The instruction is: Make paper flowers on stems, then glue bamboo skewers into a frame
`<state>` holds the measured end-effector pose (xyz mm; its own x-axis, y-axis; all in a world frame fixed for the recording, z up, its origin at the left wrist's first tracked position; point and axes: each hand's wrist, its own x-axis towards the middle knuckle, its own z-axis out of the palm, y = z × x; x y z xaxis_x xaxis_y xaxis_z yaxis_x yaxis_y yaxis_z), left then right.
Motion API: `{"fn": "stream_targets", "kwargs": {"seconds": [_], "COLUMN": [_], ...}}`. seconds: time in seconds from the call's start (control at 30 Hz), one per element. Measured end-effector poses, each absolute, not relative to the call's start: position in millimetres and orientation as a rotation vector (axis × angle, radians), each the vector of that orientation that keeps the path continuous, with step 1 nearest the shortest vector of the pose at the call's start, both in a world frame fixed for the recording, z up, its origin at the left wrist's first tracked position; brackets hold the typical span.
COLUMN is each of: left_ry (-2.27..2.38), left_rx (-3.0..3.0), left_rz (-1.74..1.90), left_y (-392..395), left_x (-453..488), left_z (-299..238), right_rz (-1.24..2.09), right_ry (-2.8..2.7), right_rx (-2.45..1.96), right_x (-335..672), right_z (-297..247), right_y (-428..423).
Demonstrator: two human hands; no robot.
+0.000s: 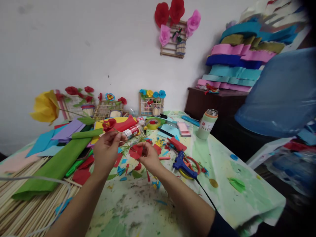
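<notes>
Left hand (106, 149) held a red-labelled glue bottle (131, 131) in closed fingers, nozzle toward 2 o'clock, while the right hand (148, 157) pinched a red paper piece (135, 152) between fingertips just above the surface (138, 204), a blue glue gun (182, 164) lying at its 3 o'clock.

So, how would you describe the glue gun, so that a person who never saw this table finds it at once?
Start at the paint-stained green table, then find the right hand pinching a red paper piece. Just right of that hand lies the glue gun: the only dark blue pistol-shaped tool there, with a black cord trailing toward the near edge.
</notes>
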<state>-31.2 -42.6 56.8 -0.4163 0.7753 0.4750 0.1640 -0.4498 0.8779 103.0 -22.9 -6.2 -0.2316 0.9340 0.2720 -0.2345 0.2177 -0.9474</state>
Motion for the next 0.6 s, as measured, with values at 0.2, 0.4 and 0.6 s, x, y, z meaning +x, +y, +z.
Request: {"fn": "stream_targets", "kwargs": {"seconds": [0.2,0.4,0.6], "left_ry": [1.335,1.396,1.491], "left_rx": [1.333,1.448,1.527], "left_rz": [1.896,1.692,1.608], "left_y": [-42.4,-40.5,-35.5], "left_x": [-30.7,-22.2,-20.3], "left_z": [52.9,42.3,35.1], "right_rz": [1.354,1.457,1.385], "right_ry": [-1.274,-1.179,-1.117], "right_rx": [-0.658,-0.62,-0.609], "right_x": [92.6,90.2,96.4], "right_z": [6.7,12.9,16.2], "right_y": [-11.5,-10.6,-8.2]}}
